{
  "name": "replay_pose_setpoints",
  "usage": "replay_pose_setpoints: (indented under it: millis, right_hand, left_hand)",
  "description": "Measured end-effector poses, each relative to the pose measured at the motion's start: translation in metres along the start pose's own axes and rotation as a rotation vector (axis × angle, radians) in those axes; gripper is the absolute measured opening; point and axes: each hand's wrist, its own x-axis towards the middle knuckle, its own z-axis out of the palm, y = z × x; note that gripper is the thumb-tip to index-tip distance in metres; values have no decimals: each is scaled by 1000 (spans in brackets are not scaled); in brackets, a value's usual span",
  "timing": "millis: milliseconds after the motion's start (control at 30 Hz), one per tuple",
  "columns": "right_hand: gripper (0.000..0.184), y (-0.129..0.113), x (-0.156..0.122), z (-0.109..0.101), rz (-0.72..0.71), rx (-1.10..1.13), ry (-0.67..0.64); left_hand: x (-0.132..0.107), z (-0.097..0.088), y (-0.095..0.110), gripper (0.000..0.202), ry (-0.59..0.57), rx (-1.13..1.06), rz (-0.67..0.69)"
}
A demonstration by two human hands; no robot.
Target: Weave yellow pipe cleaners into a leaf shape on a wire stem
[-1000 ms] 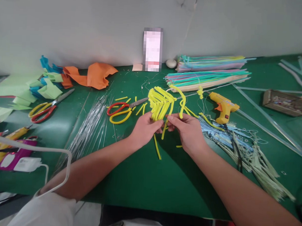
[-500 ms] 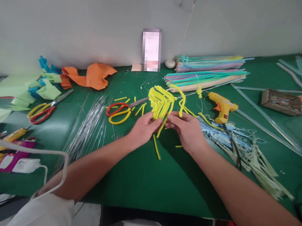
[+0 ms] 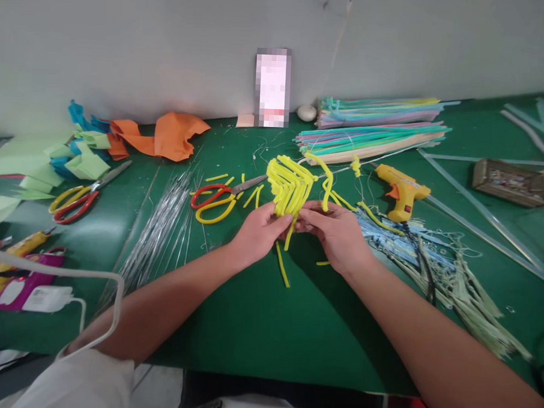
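A shape made of bent yellow pipe cleaners (image 3: 291, 184) is held up over the green table (image 3: 266, 330). My left hand (image 3: 262, 230) pinches its lower left side between thumb and fingers. Close beside it, my right hand (image 3: 338, 234) has its fingers closed at the shape's lower right edge, where a strand hangs down. Its fingertips are partly hidden. A curved yellow pipe cleaner (image 3: 328, 179) arches above my right hand. Left of the shape lie scissors (image 3: 218, 201) with red and yellow handles, among short cut yellow pieces. Another yellow piece (image 3: 282, 266) lies below my hands.
A yellow glue gun (image 3: 403, 191) rests at the right, near blue and pale green strands (image 3: 458, 284). Bundled pipe cleaners (image 3: 374, 139) lie at the back. Thin wires (image 3: 158, 223), crumpled paper (image 3: 178, 137) and second scissors (image 3: 85, 196) are on the left. A phone (image 3: 272, 87) leans on the wall.
My right thumb has shifted slightly left, toward my left hand. The hanging strand has turned a little at its lower end. The shape stays in nearly the same place.
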Motion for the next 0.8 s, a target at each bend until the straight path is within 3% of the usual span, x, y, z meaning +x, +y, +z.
replay_pose_setpoints:
  millis: [267, 800]
  right_hand:
    - [23, 1, 1, -2, -13, -51, 27]
    - [20, 3, 1, -1, -39, -51, -7]
  left_hand:
    - [0, -2, 4, 22, -4, 117, -47]
    - [0, -1, 5, 20, -35, -38, -144]
